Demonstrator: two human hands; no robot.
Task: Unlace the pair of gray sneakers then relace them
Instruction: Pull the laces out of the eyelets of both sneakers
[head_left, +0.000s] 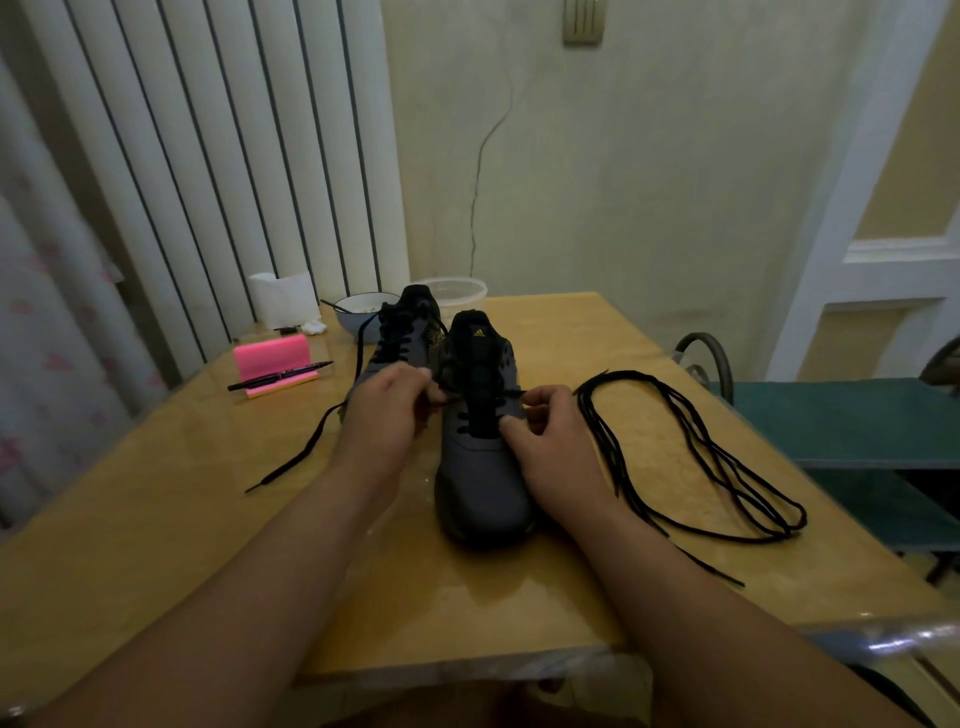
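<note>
Gray sneaker (483, 467) sits mid-table, toe twd front edge. L hand (387, 410) and R hand (545, 431) each pinch its black lace (511, 393), prob. at the eyelets. Loose lace (691, 452) coils near the right edge; tabletop (182, 519) stretches wide leftward.

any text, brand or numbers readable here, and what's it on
No text reads letter for letter.
Near gray sneaker, tongue: yellow three-bar logo, any lettering too small to read.
Far gray sneaker, side: gold marking, blurred.
</note>
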